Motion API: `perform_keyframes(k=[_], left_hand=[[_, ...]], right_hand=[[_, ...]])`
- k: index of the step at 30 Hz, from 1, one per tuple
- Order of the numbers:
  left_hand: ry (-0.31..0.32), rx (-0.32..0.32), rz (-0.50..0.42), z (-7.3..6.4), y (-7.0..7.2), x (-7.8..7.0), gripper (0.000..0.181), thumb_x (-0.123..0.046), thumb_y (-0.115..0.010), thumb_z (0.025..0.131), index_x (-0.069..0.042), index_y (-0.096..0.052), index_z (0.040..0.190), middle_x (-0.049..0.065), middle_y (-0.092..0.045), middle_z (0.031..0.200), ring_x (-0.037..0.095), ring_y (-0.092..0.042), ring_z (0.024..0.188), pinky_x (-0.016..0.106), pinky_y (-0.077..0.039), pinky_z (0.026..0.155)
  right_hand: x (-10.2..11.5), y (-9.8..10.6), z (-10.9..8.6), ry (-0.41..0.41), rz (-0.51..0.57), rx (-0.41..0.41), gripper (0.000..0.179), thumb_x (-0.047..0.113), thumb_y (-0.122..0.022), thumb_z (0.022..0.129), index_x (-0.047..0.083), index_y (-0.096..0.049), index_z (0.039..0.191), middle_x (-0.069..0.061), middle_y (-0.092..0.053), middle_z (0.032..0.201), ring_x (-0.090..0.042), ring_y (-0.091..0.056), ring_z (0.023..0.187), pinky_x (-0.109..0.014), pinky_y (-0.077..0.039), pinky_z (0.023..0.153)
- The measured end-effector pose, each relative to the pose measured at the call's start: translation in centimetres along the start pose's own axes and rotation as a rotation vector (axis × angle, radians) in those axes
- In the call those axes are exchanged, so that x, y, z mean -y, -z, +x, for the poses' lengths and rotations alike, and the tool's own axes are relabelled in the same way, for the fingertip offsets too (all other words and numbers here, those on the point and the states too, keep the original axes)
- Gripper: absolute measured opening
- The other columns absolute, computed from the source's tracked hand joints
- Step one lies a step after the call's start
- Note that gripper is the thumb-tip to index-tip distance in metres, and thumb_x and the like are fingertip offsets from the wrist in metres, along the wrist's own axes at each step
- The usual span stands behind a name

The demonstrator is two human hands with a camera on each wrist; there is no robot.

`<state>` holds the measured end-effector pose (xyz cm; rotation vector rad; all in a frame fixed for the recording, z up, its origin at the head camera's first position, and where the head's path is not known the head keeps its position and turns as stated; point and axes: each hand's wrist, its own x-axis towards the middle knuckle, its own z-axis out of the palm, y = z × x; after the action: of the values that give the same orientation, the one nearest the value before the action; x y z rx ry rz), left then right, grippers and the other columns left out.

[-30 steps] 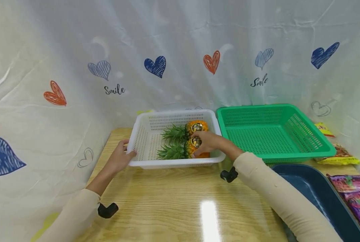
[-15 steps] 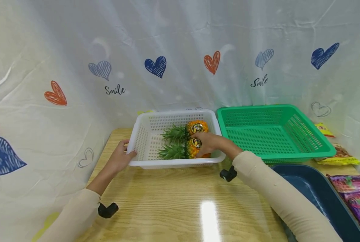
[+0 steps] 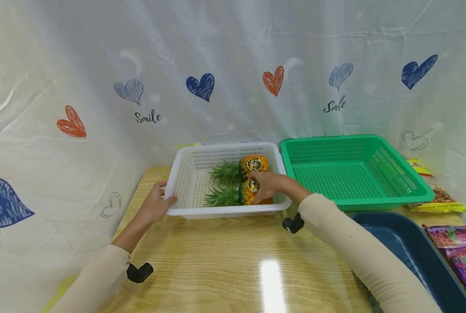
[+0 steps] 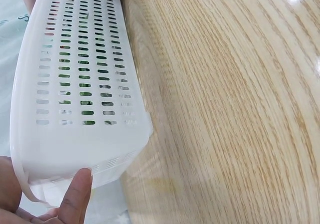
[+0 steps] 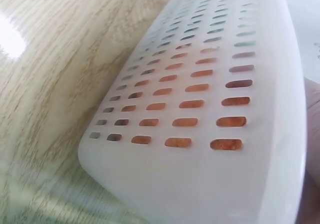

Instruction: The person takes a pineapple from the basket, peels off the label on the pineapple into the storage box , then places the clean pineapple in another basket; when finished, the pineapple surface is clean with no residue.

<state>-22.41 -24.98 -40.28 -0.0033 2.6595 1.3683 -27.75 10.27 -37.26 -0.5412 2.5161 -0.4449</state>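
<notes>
A white plastic basket (image 3: 225, 211) with slotted walls stands on the wooden table, holding two pineapples side by side with their green leaves pointing left. My left hand (image 3: 154, 205) grips the basket's left rim near the front corner; the left wrist view shows a finger of that hand (image 4: 75, 199) against the outer wall (image 4: 85, 149). Reaching over the right side, my right hand (image 3: 269, 184) holds the front pineapple (image 3: 248, 198), thumb and fingers around its body. The rear pineapple (image 3: 256, 163) lies just behind. In the right wrist view the basket wall (image 5: 190, 179) hides most of this grip.
A green basket (image 3: 326, 178) sits right of the white one. In front of it lies a dark blue tray (image 3: 393, 237), partly under my right sleeve. Purple packets (image 3: 461, 256) and yellow packets (image 3: 438, 202) lie at the far right. A patterned curtain (image 3: 233, 52) hangs behind.
My right hand and forearm have shifted very slightly, with the thumb lying a little further right along the front pineapple. My left hand and the baskets stay in place.
</notes>
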Motion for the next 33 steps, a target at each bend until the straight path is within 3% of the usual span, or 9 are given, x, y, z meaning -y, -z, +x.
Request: perform_keyframes(k=[18, 27, 33], left_hand=[[-0.007, 0.005, 0.004, 0.3, 0.1, 0.4, 0.068, -0.015, -0.054, 0.102, 0.005, -0.016, 0.155, 0.032, -0.048, 0.135, 0.041, -0.061, 0.115, 0.039, -0.057, 0.085], [-0.011, 0.007, 0.008, 0.2, 0.2, 0.4, 0.067, -0.015, -0.054, 0.102, 0.005, -0.017, 0.155, 0.033, -0.047, 0.139, 0.043, -0.06, 0.118, 0.042, -0.056, 0.087], [-0.019, 0.019, 0.003, 0.2, 0.2, 0.4, 0.068, -0.015, -0.053, 0.103, 0.006, -0.015, 0.155, 0.033, -0.047, 0.139, 0.043, -0.059, 0.12, 0.043, -0.056, 0.089]], right_hand=[[0.0, 0.4, 0.2, 0.029, -0.037, 0.016, 0.092, 0.036, -0.079, 0.088, 0.006, -0.026, 0.158, -0.015, -0.035, 0.159, -0.036, -0.043, 0.141, -0.05, -0.044, 0.108], [0.2, 1.4, -1.0, 0.082, -0.003, -0.019, 0.097, 0.039, -0.082, 0.081, 0.007, -0.03, 0.156, -0.016, -0.04, 0.156, -0.036, -0.046, 0.138, -0.052, -0.045, 0.107], [0.2, 2.0, -1.8, 0.074, 0.017, -0.049, 0.103, 0.041, -0.084, 0.078, 0.01, -0.026, 0.158, -0.016, -0.04, 0.156, -0.036, -0.048, 0.135, -0.052, -0.047, 0.104]])
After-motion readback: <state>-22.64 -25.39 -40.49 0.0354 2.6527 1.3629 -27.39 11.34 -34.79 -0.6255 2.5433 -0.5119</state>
